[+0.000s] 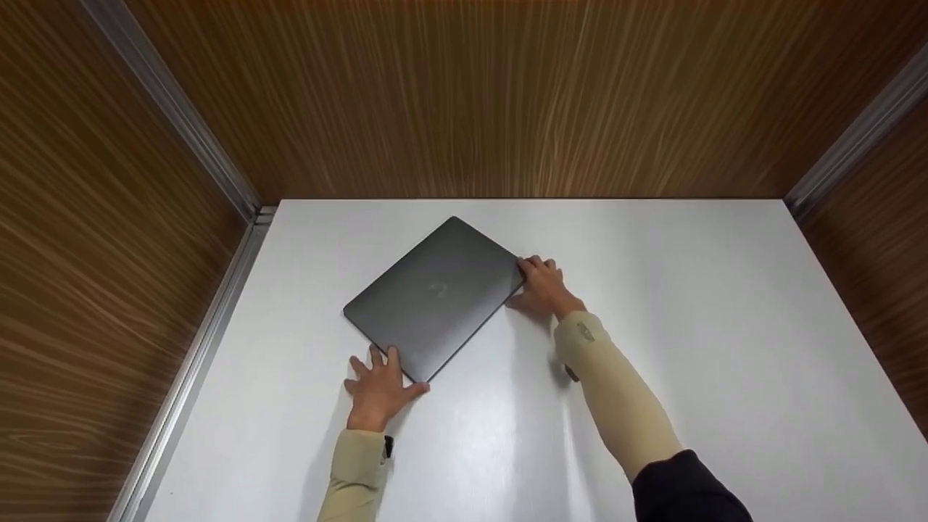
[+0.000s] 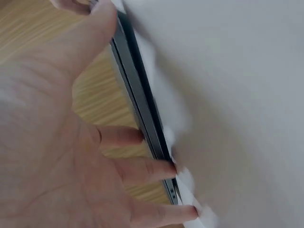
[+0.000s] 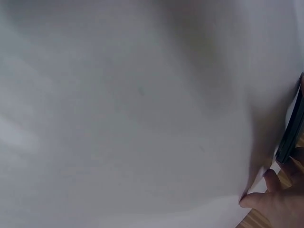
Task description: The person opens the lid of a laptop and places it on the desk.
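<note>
A closed dark grey laptop (image 1: 435, 290) lies slantwise on the white table, a pale logo on its lid. At its near left corner is my left hand (image 1: 377, 391), fingers spread along the short edge and thumb by the corner. The left wrist view has the laptop's side edge (image 2: 137, 90) running past the thumb and fingertips of that hand. My right hand (image 1: 544, 286) is at the right corner, its fingers by the short edge and its thumb near the long front edge. In the right wrist view, its fingertips (image 3: 273, 180) rest beside the laptop's corner (image 3: 287, 142).
The white tabletop (image 1: 725, 326) stretches to both sides of the laptop. Wood-grain panels (image 1: 464, 94) stand at the back, left and right. A metal rail (image 1: 196, 362) runs along the table's left side.
</note>
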The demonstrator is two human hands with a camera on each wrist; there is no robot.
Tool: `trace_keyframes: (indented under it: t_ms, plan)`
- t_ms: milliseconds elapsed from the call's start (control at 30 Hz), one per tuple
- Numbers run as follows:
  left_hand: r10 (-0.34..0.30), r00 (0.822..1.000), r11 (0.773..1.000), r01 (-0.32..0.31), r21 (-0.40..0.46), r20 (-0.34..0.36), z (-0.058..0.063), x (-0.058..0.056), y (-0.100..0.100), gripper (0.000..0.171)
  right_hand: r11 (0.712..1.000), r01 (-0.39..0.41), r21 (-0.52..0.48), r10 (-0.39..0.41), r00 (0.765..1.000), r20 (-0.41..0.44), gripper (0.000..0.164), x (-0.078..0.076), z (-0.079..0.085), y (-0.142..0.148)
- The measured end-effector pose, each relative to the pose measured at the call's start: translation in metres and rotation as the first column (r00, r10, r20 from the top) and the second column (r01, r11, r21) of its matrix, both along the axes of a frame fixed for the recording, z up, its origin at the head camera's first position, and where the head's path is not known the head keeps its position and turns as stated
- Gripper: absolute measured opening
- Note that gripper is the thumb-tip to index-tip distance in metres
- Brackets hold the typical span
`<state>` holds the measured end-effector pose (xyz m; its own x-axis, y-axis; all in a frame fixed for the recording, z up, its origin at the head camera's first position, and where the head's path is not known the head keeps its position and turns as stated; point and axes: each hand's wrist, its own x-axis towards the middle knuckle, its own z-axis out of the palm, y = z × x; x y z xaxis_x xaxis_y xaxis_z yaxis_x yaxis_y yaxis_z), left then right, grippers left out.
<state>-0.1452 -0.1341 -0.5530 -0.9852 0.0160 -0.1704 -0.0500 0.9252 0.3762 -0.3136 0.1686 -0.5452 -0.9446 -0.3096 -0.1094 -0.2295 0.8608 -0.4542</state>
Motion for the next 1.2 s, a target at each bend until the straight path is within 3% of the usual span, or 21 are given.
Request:
trace_keyframes:
  t_ms: [233,500,767,967,1200]
  plan:
    - [0.054,0.998,0.998,-0.055,0.024,0.044,0.001,0.008,0.0,0.092,0.999,-0.028,-0.047,0.029,0.999,0.028,0.091,0.004,-0.003,-0.008]
    - [0.094,0.994,0.993,-0.09,0.07,-0.057,0.002,0.003,0.003,0.098,0.999,-0.043,-0.028,0.043,0.999,-0.003,0.087,-0.003,0.007,-0.01]
    - [0.127,0.99,0.974,-0.111,0.199,-0.066,-0.002,0.0,0.01,0.1,0.998,-0.057,-0.001,0.057,0.998,-0.036,0.084,-0.006,0.011,-0.004]
    - [0.128,0.989,0.977,-0.112,0.184,-0.076,-0.002,-0.005,0.013,0.1,0.999,-0.046,-0.009,0.045,0.998,-0.054,0.081,-0.004,0.007,0.0]
    - [0.15,0.979,0.974,-0.122,0.19,-0.14,-0.008,-0.005,0.015,0.094,0.999,-0.041,-0.016,0.04,0.996,-0.075,0.082,0.001,-0.003,0.002]
